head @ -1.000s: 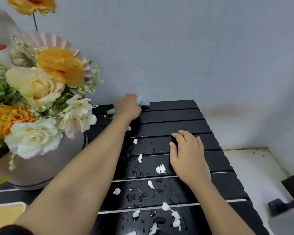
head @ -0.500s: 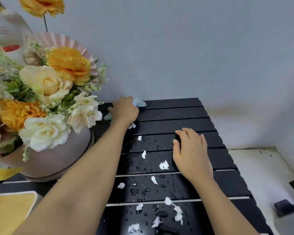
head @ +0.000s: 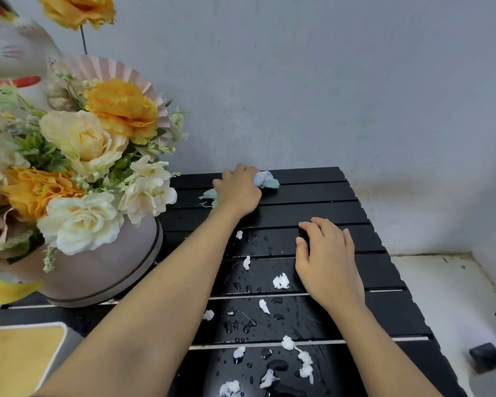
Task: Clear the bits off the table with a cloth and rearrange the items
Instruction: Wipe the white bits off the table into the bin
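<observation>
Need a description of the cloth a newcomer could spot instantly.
Find the black slatted table against the grey wall. At its far edge, right of the flower pot, the left hand grips the cloth. It is pale blue-green and crumpled, unlike the white bits scattered on the nearer wet slats.

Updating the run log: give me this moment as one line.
left hand: grips cloth, far end of table | right hand: rests open on table | white bits, droplets: unwiped
</observation>
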{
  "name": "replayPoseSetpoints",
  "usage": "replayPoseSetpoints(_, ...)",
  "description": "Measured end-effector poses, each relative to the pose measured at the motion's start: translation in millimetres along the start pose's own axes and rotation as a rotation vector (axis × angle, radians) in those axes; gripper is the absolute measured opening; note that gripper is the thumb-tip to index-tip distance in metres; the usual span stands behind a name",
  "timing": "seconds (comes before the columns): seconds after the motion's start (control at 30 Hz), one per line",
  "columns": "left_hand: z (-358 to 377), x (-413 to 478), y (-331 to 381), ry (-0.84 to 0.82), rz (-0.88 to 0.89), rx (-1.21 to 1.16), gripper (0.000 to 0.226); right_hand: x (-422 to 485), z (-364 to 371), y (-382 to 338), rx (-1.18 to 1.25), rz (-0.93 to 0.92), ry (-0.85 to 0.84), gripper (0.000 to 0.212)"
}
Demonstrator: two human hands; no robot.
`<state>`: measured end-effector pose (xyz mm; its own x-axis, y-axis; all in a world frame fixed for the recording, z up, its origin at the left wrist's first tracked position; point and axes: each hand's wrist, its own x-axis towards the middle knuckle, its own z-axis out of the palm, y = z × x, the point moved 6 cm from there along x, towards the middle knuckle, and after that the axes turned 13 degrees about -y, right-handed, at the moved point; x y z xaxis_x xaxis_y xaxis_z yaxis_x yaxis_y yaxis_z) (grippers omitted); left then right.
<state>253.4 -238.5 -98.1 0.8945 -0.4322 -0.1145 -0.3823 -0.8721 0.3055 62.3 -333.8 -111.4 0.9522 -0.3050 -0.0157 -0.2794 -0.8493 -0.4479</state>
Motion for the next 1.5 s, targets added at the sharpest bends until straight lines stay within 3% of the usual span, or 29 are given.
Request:
replayPoseSetpoints(0.07, -1, -8, 9, -0.267, 0.151, -0.252, 0.026, 1, 0, 1, -0.007, -0.006, -0.005, 0.038)
replayPoseSetpoints(0.13, -13, -8, 8, -0.441, 0.154, -0.449, 0.011, 1, 0, 1, -0.008, -0.008, -0.003, 0.037)
replayPoseSetpoints(0.2, -29, 4, -13, -0.251, 0.054, -0.418, 0.007, 0, 1, 1, -0.013, -0.02, 0.0, 0.036)
replayPoseSetpoints(0.23, -32, 11, -23, -0.118, -0.01, -0.323, 0.012, 1, 1, 2, -0.013, -0.021, 0.006, 0.036)
replayPoseSetpoints(0.3, -19, 10, -33, -0.031, -0.132, -0.111, 0.029, 2, 2, 2, -0.019, -0.016, 0.003, 0.036)
replayPoseSetpoints(0.4, 1, -13, -12, -0.013, -0.088, -0.031, 0.037, 2, 2, 3, -0.017, -0.018, -0.001, 0.034)
replayPoseSetpoints(0.57, 23, -79, 25, -0.07, 0.072, -0.1, 0.025, -3, -5, 1, 0.137, -0.049, 0.011, 0.028)
replayPoseSetpoints(0.63, 27, -101, 33, -0.192, 0.169, -0.271, 0.009, -9, -12, 3, 0.199, -0.05, 0.036, 0.025)
replayPoseSetpoints(0.7, 16, -97, 30, -0.274, 0.182, -0.483, 0.014, -17, -18, 12, 0.119, 0.004, 0.043, 0.028)
replayPoseSetpoints(0.77, -1, -77, 16, -0.16, 0.093, -0.552, 0.004, -23, -18, 24, 0.026, 0.052, 0.034, 0.031)
replayPoseSetpoints(0.9, -28, -26, 10, 0.12, 0.02, -0.32, 0.019, -26, -11, 31, -0.018, 0.04, 0.047, 0.034)
replayPoseSetpoints(1.0, -37, 7, 18, 0.135, 0.067, -0.112, 0.035, -22, -9, 31, -0.021, 0.034, 0.058, 0.033)
replayPoseSetpoints(1.1, -22, 22, 18, 0.069, 0.034, 0.059, 0.032, -21, -9, 34, -0.024, 0.031, 0.07, 0.033)
replayPoseSetpoints(1.2, -18, 26, 14, -0.199, 0.12, -0.147, 0.011, -21, -9, 34, -0.033, 0.03, 0.068, 0.032)
replayPoseSetpoints(1.27, -39, 26, 14, -0.299, 0.158, -0.313, 0.012, -21, -9, 34, -0.034, 0.031, 0.07, 0.032)
replayPoseSetpoints(1.4, -66, 43, 4, -0.076, 0.074, -0.307, 0.017, -20, -9, 32, -0.037, 0.039, 0.066, 0.03)
replayPoseSetpoints(1.5, -28, 46, 7, -0.075, 0.05, -0.122, 0.01, -19, -9, 32, -0.041, 0.044, 0.067, 0.029)
